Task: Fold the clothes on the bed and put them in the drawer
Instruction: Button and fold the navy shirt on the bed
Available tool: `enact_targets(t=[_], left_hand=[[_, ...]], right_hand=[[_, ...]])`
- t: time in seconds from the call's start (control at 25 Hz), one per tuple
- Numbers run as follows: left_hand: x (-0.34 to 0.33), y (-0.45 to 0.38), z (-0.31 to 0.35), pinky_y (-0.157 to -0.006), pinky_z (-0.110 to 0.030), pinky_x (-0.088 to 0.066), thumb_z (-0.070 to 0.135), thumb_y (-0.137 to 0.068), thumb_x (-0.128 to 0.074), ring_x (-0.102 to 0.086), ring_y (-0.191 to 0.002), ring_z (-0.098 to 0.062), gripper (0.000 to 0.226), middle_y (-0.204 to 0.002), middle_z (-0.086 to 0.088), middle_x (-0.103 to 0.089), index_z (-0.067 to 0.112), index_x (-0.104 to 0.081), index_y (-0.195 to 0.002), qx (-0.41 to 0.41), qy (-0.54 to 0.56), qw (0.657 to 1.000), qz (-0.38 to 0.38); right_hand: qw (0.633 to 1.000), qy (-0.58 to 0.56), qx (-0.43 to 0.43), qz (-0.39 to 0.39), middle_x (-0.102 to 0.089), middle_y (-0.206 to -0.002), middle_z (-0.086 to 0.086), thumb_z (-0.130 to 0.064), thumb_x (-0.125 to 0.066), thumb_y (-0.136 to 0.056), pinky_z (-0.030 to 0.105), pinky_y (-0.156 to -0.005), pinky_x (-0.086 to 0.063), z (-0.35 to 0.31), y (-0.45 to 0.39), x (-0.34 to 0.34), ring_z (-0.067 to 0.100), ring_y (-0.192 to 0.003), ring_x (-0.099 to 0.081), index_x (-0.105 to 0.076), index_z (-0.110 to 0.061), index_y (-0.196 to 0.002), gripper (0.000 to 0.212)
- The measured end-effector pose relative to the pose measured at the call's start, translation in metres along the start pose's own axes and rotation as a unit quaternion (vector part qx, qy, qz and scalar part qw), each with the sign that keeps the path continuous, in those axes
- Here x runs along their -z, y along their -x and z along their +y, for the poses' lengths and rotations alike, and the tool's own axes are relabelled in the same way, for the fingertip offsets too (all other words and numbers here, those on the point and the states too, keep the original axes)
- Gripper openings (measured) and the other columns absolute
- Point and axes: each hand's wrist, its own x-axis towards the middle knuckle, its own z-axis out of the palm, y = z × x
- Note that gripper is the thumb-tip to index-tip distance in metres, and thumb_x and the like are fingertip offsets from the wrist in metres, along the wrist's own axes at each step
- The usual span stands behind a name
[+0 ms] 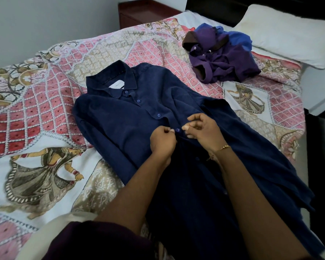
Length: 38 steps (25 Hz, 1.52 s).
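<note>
Shirt: a navy shirt (131,117) lies flat, front up, on the bed (45,113), collar toward the far side, hem toward the person; a white label shows inside the collar.
Buttons: three show along the placket below the collar; a fourth button (177,130) sits between the two hands.
Left hand: the left hand (162,140) is curled, thumb and fingertips pinching the shirt's placket just left of that button.
Right hand: the right hand (201,128) has its fingers curled and pinches the shirt cloth just right of the button; a thin gold bracelet (222,147) is on the wrist.
Pile: a crumpled heap of purple and blue clothes (221,57) lies on the bed, well apart from the shirt, near a white pillow (289,32).
Nightstand: a dark red-brown nightstand (139,14) stands beyond the bed's far edge; whether it holds anything cannot be told.
</note>
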Motion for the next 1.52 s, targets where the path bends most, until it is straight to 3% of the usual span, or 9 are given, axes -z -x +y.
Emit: enact_targets(t=[0.16,0.32,0.44,0.64,0.72,0.84,1.08,1.28,1.52], left_hand=[[0.006,0.013,0.014,-0.073,-0.026,-0.041,0.019,-0.085,-0.062,-0.053,-0.077,-0.015,0.016,-0.075,0.010,-0.052,0.019,-0.047,-0.089,-0.104,-0.068,0.988,0.097],[-0.004,0.035,0.013,-0.069,-0.026,-0.047,0.023,-0.080,-0.068,-0.062,-0.079,-0.016,0.011,-0.078,0.002,-0.065,0.018,-0.061,-0.073,-0.178,-0.229,0.955,-0.061],[-0.006,0.041,0.002,-0.071,-0.028,-0.050,0.027,-0.077,-0.072,-0.064,-0.086,-0.020,0.015,-0.090,-0.003,-0.069,0.013,-0.068,-0.079,-0.175,-0.379,0.899,-0.135],[-0.006,0.043,-0.005,-0.067,-0.028,-0.045,0.040,-0.073,-0.077,-0.062,-0.088,-0.018,0.027,-0.093,0.000,-0.066,0.019,-0.059,-0.076,-0.159,-0.451,0.862,-0.165],[-0.010,0.046,-0.008,-0.067,-0.028,-0.044,0.036,-0.079,-0.072,-0.061,-0.090,-0.019,0.023,-0.097,-0.002,-0.065,0.016,-0.062,-0.082,-0.169,-0.441,0.870,-0.145],[-0.018,0.055,-0.013,-0.066,-0.027,-0.042,0.028,-0.083,-0.067,-0.060,-0.091,-0.021,0.016,-0.098,-0.004,-0.065,0.013,-0.064,-0.087,-0.177,-0.394,0.895,-0.108],[-0.032,0.072,-0.018,-0.068,-0.035,-0.057,0.008,-0.075,-0.073,-0.065,-0.070,-0.021,0.022,-0.070,-0.003,-0.064,0.018,-0.056,-0.067,-0.112,-0.096,0.987,-0.065],[-0.033,0.074,-0.017,-0.060,-0.023,-0.056,-0.006,-0.073,-0.074,-0.061,-0.060,-0.013,0.021,-0.067,-0.006,-0.063,0.009,-0.060,-0.070,0.007,0.054,0.995,-0.082],[-0.035,0.074,-0.017,-0.057,-0.019,-0.054,-0.005,-0.074,-0.074,-0.062,-0.061,-0.013,0.019,-0.067,-0.005,-0.063,0.008,-0.061,-0.069,0.036,0.102,0.992,-0.071]], right_hand=[[0.979,0.200,0.036,-0.029,-0.057,-0.073,-0.006,0.015,-0.055,-0.077,0.006,-0.066,-0.040,0.005,0.008,0.021,0.001,-0.066,-0.050,-0.058,-0.017,-0.071,0.033],[0.907,0.399,0.048,-0.127,-0.050,-0.085,-0.006,0.002,-0.067,-0.073,0.018,-0.078,-0.028,0.021,0.024,0.043,0.013,-0.083,-0.045,-0.065,-0.008,-0.094,0.023],[0.910,0.397,0.055,-0.108,-0.049,-0.091,-0.001,-0.004,-0.073,-0.073,0.012,-0.073,-0.029,0.031,0.031,0.048,0.015,-0.086,-0.047,-0.064,-0.005,-0.098,0.027],[0.947,0.316,0.046,-0.019,-0.058,-0.087,0.007,-0.007,-0.067,-0.082,0.000,-0.063,-0.036,0.037,0.036,0.044,0.013,-0.077,-0.052,-0.067,0.000,-0.091,0.011],[0.955,0.295,0.039,-0.008,-0.064,-0.084,0.008,-0.007,-0.066,-0.083,0.001,-0.062,-0.036,0.036,0.038,0.044,0.012,-0.072,-0.053,-0.067,0.000,-0.089,0.010],[0.967,0.248,0.043,0.034,-0.057,-0.066,-0.007,-0.007,-0.066,-0.083,0.001,-0.061,-0.037,0.027,0.043,0.047,0.001,-0.059,-0.049,-0.067,-0.003,-0.084,0.005],[0.992,0.123,0.024,-0.012,-0.064,-0.071,0.000,0.003,-0.067,-0.078,0.010,-0.065,-0.046,0.022,0.051,0.051,-0.004,-0.060,-0.058,-0.065,-0.012,-0.084,0.016],[0.998,0.060,0.004,0.030,-0.063,-0.069,0.000,0.006,-0.067,-0.078,0.012,-0.062,-0.049,0.025,0.061,0.049,-0.004,-0.053,-0.059,-0.058,-0.019,-0.077,0.026],[0.996,0.083,0.023,0.030,-0.063,-0.067,-0.004,0.003,-0.069,-0.077,0.008,-0.063,-0.047,0.023,0.066,0.051,-0.005,-0.058,-0.059,-0.057,-0.021,-0.076,0.027]])
